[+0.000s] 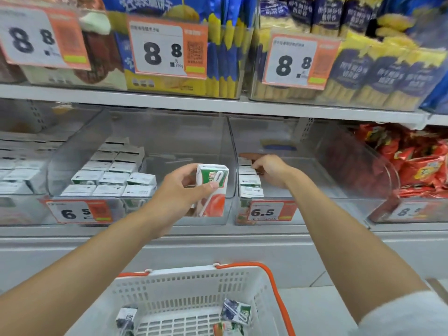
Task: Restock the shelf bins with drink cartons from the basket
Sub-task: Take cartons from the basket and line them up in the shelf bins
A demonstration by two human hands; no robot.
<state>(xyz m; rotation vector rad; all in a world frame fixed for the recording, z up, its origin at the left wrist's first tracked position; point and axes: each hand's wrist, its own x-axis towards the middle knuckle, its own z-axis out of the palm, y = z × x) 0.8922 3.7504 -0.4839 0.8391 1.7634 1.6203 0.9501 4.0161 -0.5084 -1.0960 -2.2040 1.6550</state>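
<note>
My left hand grips a green, white and red drink carton with a straw on its face, upright in front of the middle clear bin. That bin holds several rows of cartons on its left side. My right hand reaches into the right clear bin, fingers resting on the stacked cartons at that bin's left wall; whether it holds one is hidden. Below, the white basket with orange handles holds a few loose cartons.
Price tags reading 6.5 hang on the bin fronts. Red snack bags fill the bin to the right. The upper shelf carries blue and yellow packets behind 8.8 tags. More cartons fill the far-left bin.
</note>
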